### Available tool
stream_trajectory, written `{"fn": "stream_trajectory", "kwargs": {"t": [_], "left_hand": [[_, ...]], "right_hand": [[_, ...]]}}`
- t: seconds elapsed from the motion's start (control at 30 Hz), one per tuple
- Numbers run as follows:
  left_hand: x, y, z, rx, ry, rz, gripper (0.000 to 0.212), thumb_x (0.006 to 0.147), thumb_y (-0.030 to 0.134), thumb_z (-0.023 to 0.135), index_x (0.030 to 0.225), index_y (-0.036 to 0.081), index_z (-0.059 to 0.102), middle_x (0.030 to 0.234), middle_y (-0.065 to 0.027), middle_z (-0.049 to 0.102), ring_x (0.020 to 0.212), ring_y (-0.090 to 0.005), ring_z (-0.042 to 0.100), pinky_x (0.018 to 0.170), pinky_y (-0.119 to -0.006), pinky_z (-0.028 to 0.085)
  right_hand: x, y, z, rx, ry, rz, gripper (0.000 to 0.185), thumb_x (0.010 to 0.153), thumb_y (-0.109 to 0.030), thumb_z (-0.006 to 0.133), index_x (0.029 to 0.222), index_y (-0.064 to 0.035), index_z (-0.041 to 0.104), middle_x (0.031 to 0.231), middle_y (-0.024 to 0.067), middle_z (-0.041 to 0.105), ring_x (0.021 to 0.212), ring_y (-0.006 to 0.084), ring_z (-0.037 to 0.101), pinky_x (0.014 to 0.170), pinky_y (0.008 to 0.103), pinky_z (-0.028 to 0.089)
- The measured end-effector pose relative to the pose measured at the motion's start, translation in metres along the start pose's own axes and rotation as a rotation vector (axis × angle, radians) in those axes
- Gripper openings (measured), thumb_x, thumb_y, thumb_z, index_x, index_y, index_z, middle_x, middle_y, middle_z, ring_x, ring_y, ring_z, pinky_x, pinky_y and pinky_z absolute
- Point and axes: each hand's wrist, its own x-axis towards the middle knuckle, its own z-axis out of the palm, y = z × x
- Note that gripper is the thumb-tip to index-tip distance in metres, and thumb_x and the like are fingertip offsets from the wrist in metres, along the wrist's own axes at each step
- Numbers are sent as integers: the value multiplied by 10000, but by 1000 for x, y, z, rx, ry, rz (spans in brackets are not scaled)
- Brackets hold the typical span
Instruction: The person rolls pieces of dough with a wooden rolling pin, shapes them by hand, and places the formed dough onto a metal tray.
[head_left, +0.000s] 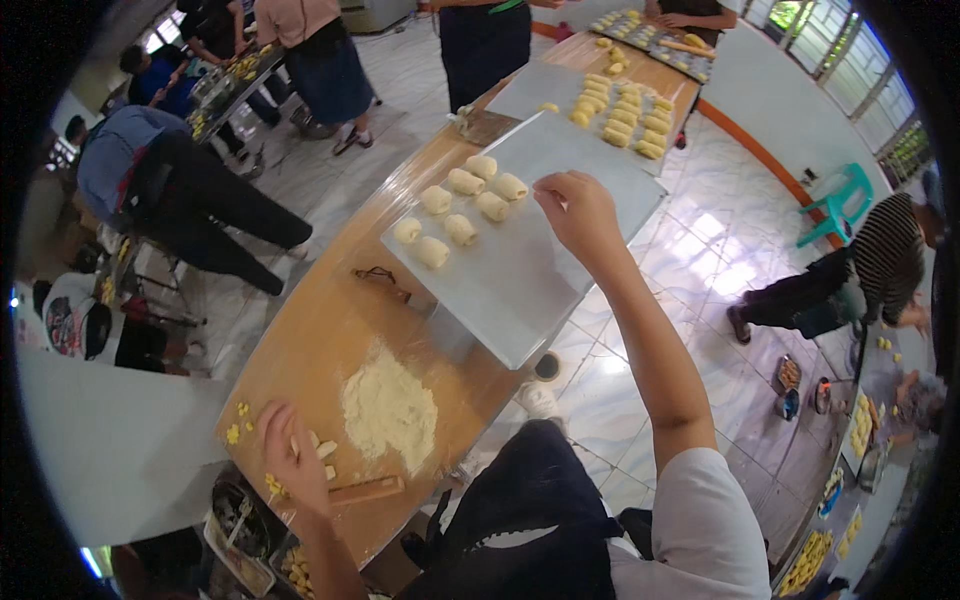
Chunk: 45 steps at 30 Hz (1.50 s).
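Note:
My right hand (579, 214) hovers over a metal baking tray (517, 300), its fingers bent beside the nearest dough roll (512, 187). I see a small gap between thumb and fingers, and nothing in them. Several pale, crumb-coated rolls stand in loose rows on the tray's far left part. My left hand (289, 450), slightly blurred, is low over the wooden table, next to small cut dough pieces (326, 450). Whether it grips a piece is hidden. Between the hands spreads a patch of pale crumbs or flour (390, 412). A wooden rolling pin (367, 491) lies near the table's front edge.
Yellow bits (238, 427) dot the table's left corner. Dark-framed eyeglasses (376, 275) lie left of the tray. Another tray of rolls (622, 112) stands beyond. Below the left edge sit containers (240, 517). People work around other tables; a green plastic chair (844, 202) stands right.

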Motion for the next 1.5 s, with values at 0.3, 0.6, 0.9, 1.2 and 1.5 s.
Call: {"fn": "stream_trajectory", "kwargs": {"t": [0.3, 0.6, 0.9, 1.2, 1.5], "left_hand": [[97, 95, 132, -75, -207, 99, 381, 731, 68, 700, 1092, 17, 590, 1016, -121, 605, 952, -264, 564, 838, -343, 436], [80, 84, 175, -17, -241, 107, 545, 660, 120, 751, 1159, 55, 541, 1117, -132, 577, 1049, -310, 524, 903, -386, 411], [70, 82, 177, -4, -122, 147, 523, 650, 115, 747, 1132, 68, 547, 1123, -133, 572, 1063, -327, 512, 911, -410, 398], [70, 80, 172, -163, -99, 88, 491, 679, 90, 733, 1138, 67, 561, 1114, -125, 575, 1055, -301, 515, 911, -387, 402], [65, 70, 171, -194, -61, 68, 479, 687, 68, 725, 1138, 55, 563, 1128, -141, 573, 1078, -304, 516, 937, -385, 398]], "right_hand": [[-16, 12, -22, 39, -197, -88, 114, 725, -120, 674, 835, -93, 662, 815, 45, 625, 832, 252, 567, 739, 409, 410], [23, 12, 29, -53, -512, -585, 360, 648, -175, 721, 996, -145, 638, 980, 14, 585, 1039, 217, 490, 1017, 539, 277], [37, -5, 49, -127, -610, -660, 368, 635, -177, 693, 993, -115, 637, 938, 37, 592, 1031, 230, 488, 998, 527, 275], [47, -17, 53, -55, -743, -640, 410, 625, -155, 698, 1029, -137, 632, 945, 54, 618, 1053, 243, 504, 1031, 522, 237], [69, -15, 38, -234, -755, -695, 303, 632, -119, 675, 934, -124, 643, 901, 56, 614, 1029, 242, 523, 1052, 584, 206]]}}
